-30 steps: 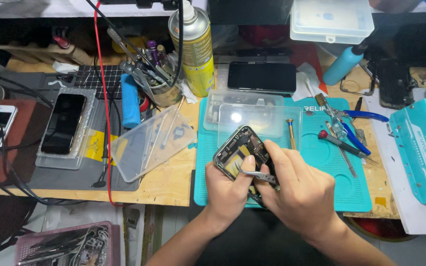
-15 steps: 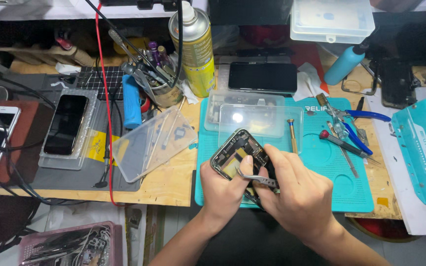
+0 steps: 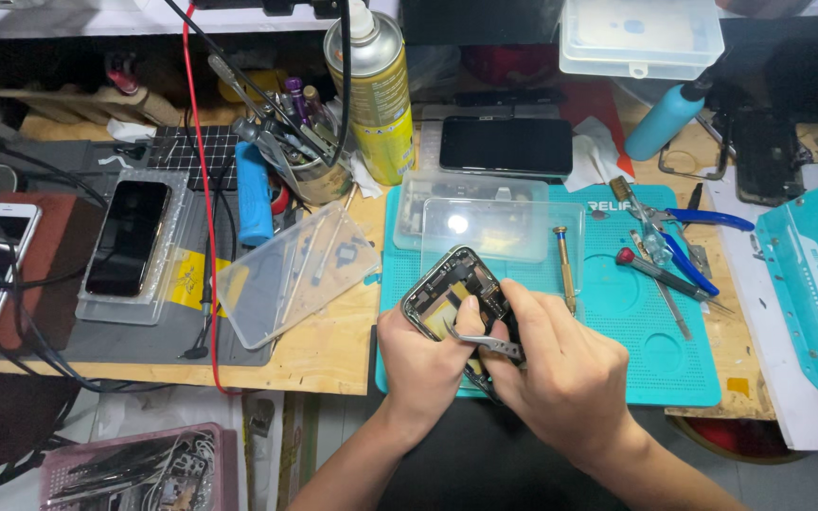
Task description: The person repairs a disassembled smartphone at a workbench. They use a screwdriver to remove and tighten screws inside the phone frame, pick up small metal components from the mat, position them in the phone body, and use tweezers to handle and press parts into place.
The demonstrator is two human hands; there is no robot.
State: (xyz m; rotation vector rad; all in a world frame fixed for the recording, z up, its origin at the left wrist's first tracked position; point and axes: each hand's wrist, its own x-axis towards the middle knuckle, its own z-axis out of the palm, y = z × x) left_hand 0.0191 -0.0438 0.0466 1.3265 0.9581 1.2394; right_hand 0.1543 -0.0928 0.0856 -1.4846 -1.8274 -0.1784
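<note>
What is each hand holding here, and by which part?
The left hand grips the opened phone frame by its lower end. The right hand pinches metal tweezers near their rear, tips pointing into the frame.

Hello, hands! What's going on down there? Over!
Left hand grips opened phone over teal mat. Right hand pinches tweezers, tips inside phone. Clear box and screwdriver just beyond, not touching.

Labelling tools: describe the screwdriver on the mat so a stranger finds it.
Start at the teal work mat. Just right of the clear plastic tray lies the screwdriver, above the right hand. Unlike the blue-handled pliers further right, it is slim and gold-coloured.
</note>
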